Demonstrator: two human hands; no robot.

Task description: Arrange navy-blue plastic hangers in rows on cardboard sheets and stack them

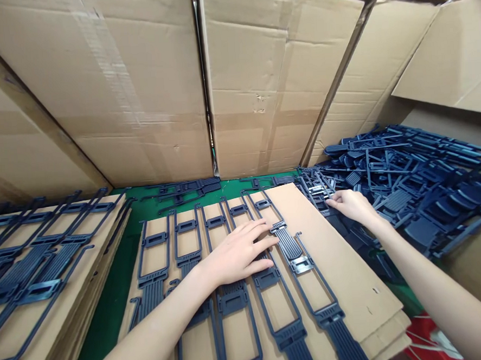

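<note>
My left hand (240,253) lies palm down with its fingers spread over dark blue plastic frames on a cardboard sheet (326,251). Its fingertips are beside a ribbed frame (287,242) in the rightmost row. These long frames have open rectangular windows and ribbed tongues, laid side by side in rows. At the left edge of a heap of loose dark blue plastic parts (396,200), my right hand (354,205) has thumb and fingers pinched on a small plastic part (318,190). The part's full shape is lost among the others.
A second stack of cardboard sheets (84,282) with similar frames stands on the left. More loose frames (188,188) lie on the green table surface (144,207) at the back. Large cardboard boxes (145,88) wall off the far side. Something red (427,334) shows at lower right.
</note>
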